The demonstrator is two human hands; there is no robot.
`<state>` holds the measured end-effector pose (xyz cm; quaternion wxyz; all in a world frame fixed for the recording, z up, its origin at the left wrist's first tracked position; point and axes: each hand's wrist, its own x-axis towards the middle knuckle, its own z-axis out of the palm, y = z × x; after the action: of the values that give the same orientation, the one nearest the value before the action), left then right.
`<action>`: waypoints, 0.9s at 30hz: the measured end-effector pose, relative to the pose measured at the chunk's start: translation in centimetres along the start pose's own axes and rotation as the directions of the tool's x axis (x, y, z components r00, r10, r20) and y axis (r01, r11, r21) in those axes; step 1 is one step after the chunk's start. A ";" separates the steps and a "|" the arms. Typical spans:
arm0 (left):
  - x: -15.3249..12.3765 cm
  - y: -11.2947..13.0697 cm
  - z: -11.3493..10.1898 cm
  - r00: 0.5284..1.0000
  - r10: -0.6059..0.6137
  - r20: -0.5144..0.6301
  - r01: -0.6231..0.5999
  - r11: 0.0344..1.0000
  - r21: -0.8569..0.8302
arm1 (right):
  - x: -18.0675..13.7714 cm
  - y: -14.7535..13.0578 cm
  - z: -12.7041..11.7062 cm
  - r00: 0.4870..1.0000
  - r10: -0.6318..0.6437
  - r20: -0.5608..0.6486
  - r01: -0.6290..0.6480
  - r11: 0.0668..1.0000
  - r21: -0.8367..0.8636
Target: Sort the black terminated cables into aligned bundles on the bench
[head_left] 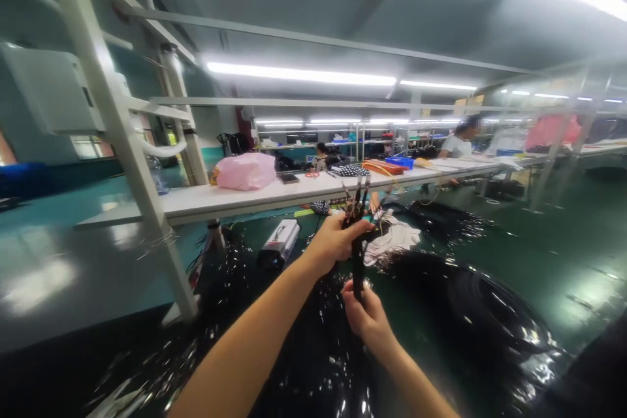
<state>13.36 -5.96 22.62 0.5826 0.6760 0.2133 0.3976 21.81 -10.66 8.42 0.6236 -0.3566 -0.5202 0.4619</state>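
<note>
A bundle of black cables (358, 264) stands nearly upright in front of me, its thin, light-tipped ends fanning out at the top. My left hand (336, 241) is closed around the upper part, just below those ends. Lower down, my right hand (368, 315) grips the same bundle with its fingers wrapped round it. Motion blur hides the finer detail of the cable ends. Beyond my hands, a crumpled whitish cloth (396, 240) lies low beside a large coil of black cable (470, 300).
A long white bench (235, 199) crosses ahead, bearing a pink plastic bag (246, 172), a blue tray (400, 162) and an orange-red item (383, 167). Below it sits a white and black device (280, 243). A metal post (130, 144) rises at left. A person (459, 142) sits beyond the bench.
</note>
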 end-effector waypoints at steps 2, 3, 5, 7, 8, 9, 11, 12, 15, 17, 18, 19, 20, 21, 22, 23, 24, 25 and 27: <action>0.2 -0.3 0.9 0.991 -0.042 0.124 0.041 0.999 0.013 | 0.0 0.1 -0.4 0.994 0.075 0.073 -0.077 0.997 0.020; 0.3 -0.4 1.3 0.988 -0.042 0.150 0.038 0.999 0.029 | 0.0 0.0 -0.7 0.989 0.107 0.105 -0.112 0.993 0.037; 0.7 -0.7 1.9 0.992 -0.016 0.127 0.007 0.998 0.070 | -0.3 -0.4 -1.5 0.979 0.146 0.141 -0.155 0.987 0.054; 1.4 -1.1 2.1 0.999 0.029 0.037 -0.033 0.993 0.111 | -0.9 -1.3 -2.6 0.980 0.141 0.138 -0.148 0.988 0.038; 1.9 -1.4 2.1 0.999 0.045 -0.008 -0.044 0.991 0.128 | -1.3 -1.8 -3.3 0.984 0.124 0.126 -0.128 0.992 0.018; 2.4 -1.7 2.1 0.997 0.052 -0.049 -0.044 0.990 0.137 | -1.7 -2.5 -4.1 0.987 0.109 0.116 -0.108 0.994 -0.009; 3.7 -2.3 2.3 0.994 0.023 -0.107 -0.010 0.993 0.119 | -2.4 -4.0 -5.9 0.991 0.098 0.094 -0.089 0.992 -0.093; 4.5 -2.7 2.5 0.993 -0.007 -0.115 0.017 0.996 0.089 | -2.7 -4.8 -6.9 0.992 0.099 0.076 -0.087 0.985 -0.152; 6.8 -4.3 3.8 0.993 -0.075 -0.087 0.070 0.996 -0.058 | -2.7 -7.6 -10.7 0.999 0.050 -0.019 -0.053 0.912 -0.407; 8.3 -5.5 4.9 0.991 -0.112 -0.073 0.100 0.982 -0.161 | -2.1 -9.6 -14.0 0.998 0.005 -0.065 -0.041 0.824 -0.564; 9.0 -6.1 5.5 0.987 -0.150 -0.066 0.134 0.970 -0.203 | -1.6 -10.7 -15.9 0.996 0.012 -0.084 -0.061 0.787 -0.614; 9.6 -6.6 6.0 0.978 -0.200 -0.054 0.181 0.953 -0.241 | -1.0 -11.7 -17.9 0.993 0.041 -0.106 -0.101 0.759 -0.643; 10.1 -7.1 6.5 0.966 -0.254 -0.041 0.233 0.931 -0.282 | -0.3 -12.6 -20.0 0.987 0.093 -0.128 -0.155 0.738 -0.657; 10.6 -7.4 6.9 0.953 -0.301 -0.027 0.275 0.901 -0.336 | 0.5 -13.4 -22.1 0.977 0.154 -0.148 -0.214 0.715 -0.666; 11.0 -7.6 7.3 0.944 -0.331 -0.008 0.300 0.863 -0.407 | 1.5 -14.1 -24.2 0.963 0.217 -0.161 -0.267 0.680 -0.683; 11.4 -7.7 7.6 0.940 -0.340 0.009 0.301 0.818 -0.491 | 2.5 -14.6 -26.2 0.948 0.270 -0.170 -0.307 0.622 -0.720; 11.8 -7.6 8.1 0.943 -0.332 0.017 0.280 0.766 -0.579 | 3.6 -14.9 -28.1 0.935 0.306 -0.179 -0.327 0.546 -0.772; 12.1 -7.4 8.5 0.950 -0.313 0.018 0.247 0.712 -0.658 | 4.8 -15.1 -29.8 0.928 0.322 -0.188 -0.328 0.463 -0.824; 13.0 -7.0 9.8 0.961 -0.275 -0.009 0.170 0.616 -0.769 | 7.2 -15.1 -32.2 0.934 0.288 -0.212 -0.303 0.327 -0.895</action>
<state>29.98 -0.63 19.61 0.8424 0.3097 0.1447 0.4165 56.67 -7.53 18.09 0.2313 -0.7318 -0.6090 0.2002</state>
